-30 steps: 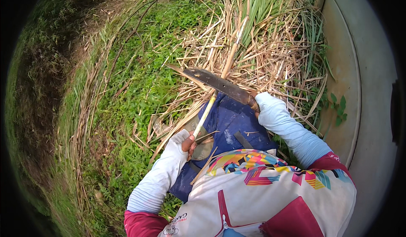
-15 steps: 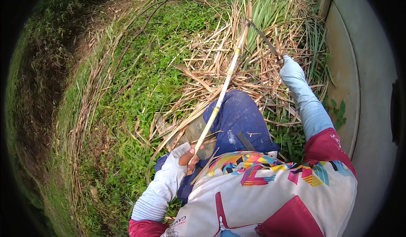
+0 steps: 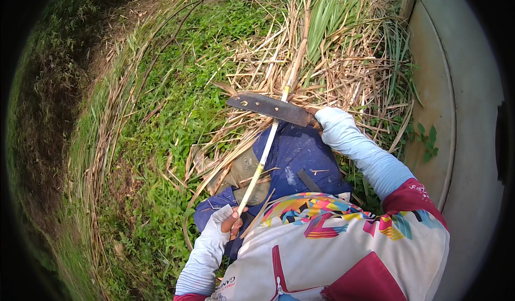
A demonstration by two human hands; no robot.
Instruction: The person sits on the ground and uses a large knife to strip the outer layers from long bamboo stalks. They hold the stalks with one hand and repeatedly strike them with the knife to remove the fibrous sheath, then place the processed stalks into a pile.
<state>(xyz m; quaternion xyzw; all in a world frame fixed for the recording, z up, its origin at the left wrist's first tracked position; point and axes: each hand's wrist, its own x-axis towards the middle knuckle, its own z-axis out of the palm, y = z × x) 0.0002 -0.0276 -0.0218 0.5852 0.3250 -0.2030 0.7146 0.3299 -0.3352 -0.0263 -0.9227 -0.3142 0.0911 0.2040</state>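
Observation:
A long, pale cane stalk (image 3: 259,171) slants up and away from my lap, still wrapped in dry leaf toward its far end. My left hand (image 3: 233,225) is closed around its near end, low beside my thigh. In my right hand (image 3: 315,119) is a machete (image 3: 263,105) with a broad, dark blade that has several holes. The blade lies across the stalk just beyond my knee, its flat face turned up. Whether its edge bites into the stalk I cannot tell. The long sleeve covers much of my right hand.
Dry stripped leaves (image 3: 343,78) and green blades (image 3: 328,16) are heaped ahead. Low green plants (image 3: 209,49) cover the ground to the left, beside a strip of long dry stalks (image 3: 102,167). A smooth grey-beige wall (image 3: 434,97) rises close on my right. My blue-trousered leg (image 3: 303,156) is under the stalk.
My right hand has drawn the machete back toward me along the stalk, and the blade has turned from edge-on to flat. My left hand still holds the near end, slightly lower.

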